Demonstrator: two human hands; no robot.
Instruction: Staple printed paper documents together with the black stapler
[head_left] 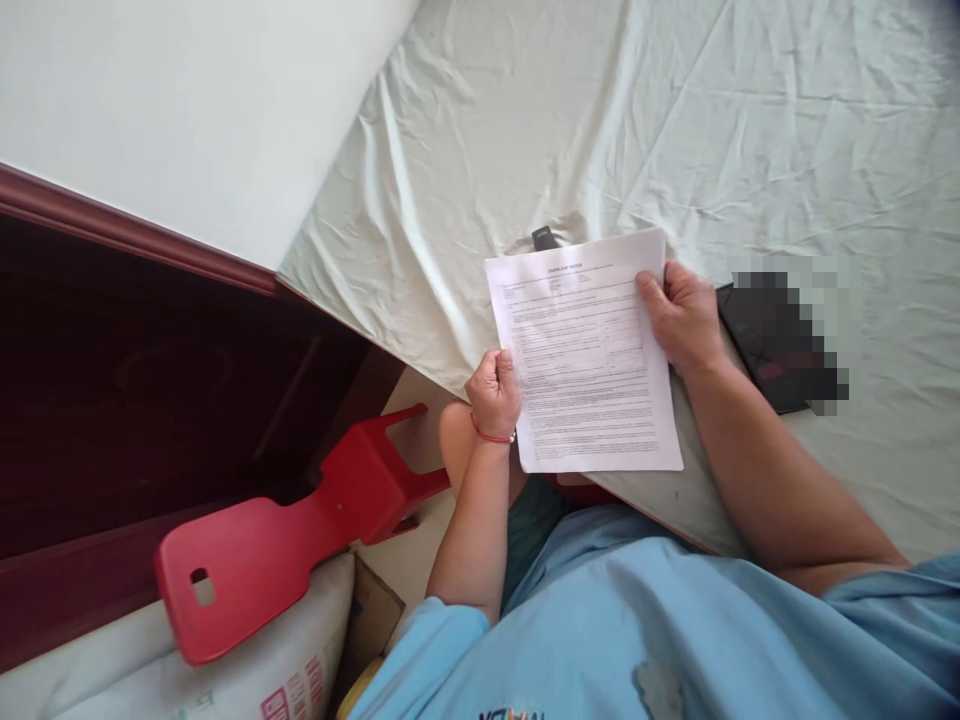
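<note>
A white sheaf of printed paper (585,370) is held up in front of me, its text side facing me. My left hand (495,392), with a red cord bracelet (491,433) at the wrist, is closed on the paper's left edge. On the upper right edge, my right hand (684,315) pinches the paper with the thumb on top. How many sheets there are I cannot tell. A small black object (544,238) sticks out behind the paper's top edge. Just right of my right hand lies a flat black item (772,350), partly blurred out.
A wrinkled pale cloth (750,150) covers the table. At the lower left stands a red plastic chair (240,570) beside a white printed sack (300,650). Dark reddish wooden furniture (150,370) and a white wall (187,100) are on the left.
</note>
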